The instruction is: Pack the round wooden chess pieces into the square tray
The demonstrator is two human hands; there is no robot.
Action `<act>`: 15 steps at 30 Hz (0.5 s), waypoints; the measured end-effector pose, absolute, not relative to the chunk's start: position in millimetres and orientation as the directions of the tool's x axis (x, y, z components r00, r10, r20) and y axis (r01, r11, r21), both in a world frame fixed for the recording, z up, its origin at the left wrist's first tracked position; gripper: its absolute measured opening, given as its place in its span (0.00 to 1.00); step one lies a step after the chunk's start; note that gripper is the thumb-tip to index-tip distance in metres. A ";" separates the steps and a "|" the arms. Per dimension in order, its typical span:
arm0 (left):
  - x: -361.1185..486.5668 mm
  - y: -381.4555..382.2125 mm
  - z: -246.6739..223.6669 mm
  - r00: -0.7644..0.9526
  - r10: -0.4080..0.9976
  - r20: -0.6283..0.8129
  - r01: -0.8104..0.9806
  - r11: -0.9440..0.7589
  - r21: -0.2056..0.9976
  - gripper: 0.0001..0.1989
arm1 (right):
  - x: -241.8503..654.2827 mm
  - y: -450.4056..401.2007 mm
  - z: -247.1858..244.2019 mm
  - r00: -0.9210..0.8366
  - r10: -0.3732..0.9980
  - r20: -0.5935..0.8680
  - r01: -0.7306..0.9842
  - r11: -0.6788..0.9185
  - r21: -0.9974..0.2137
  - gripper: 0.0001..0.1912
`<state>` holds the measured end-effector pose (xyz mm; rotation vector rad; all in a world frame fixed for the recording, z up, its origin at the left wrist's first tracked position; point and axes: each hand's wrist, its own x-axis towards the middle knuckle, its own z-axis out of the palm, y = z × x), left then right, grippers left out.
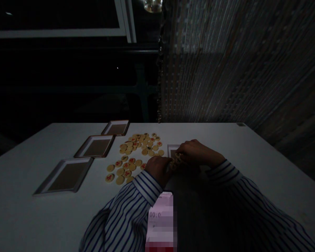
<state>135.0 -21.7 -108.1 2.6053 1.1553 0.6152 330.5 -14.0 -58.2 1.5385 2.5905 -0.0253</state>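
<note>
Taking the spot where your hands meet as the centre of the dial, with the far table edge at twelve, you have a small clump of xiangqi pieces (176, 161) between your fingertips. Your left hand (157, 168) grips it from the nine o'clock side and your right hand (198, 153) from two; it's too dark to tell how many pieces each one has. Just beyond, at twelve, is a shallow tray (173, 149), partly hidden by your right hand.

The loose xiangqi discs (127, 173) with red or dark characters lie on the white table (254, 168): a looser group at nine, near your left hand, and a denser one, partly piled up, at ten to eleven. Farther out, three shallow trays run in a slanting row: a pale-rimmed one (68, 175) at nine, a brown-rimmed one (96, 146) between nine and ten, and the farthest (117, 128) at ten. At about seven, your striped left sleeve (123, 213) overlaps a lit phone (160, 213) showing digits. A bead curtain (199, 70) hangs from twelve round to two.
</note>
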 end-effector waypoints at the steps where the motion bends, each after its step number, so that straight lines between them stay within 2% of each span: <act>1: 134.9 -21.6 -108.3 0.608 0.743 0.282 0.647 -0.669 0.367 0.17 | 330.5 -14.1 -58.1 -0.475 0.872 -0.118 0.874 0.483 0.049 0.10; 15: 134.9 -20.6 -112.3 0.605 0.734 0.309 0.641 -0.679 0.359 0.17 | 332.5 -12.0 -63.0 -0.492 0.867 -0.074 0.869 0.495 0.022 0.10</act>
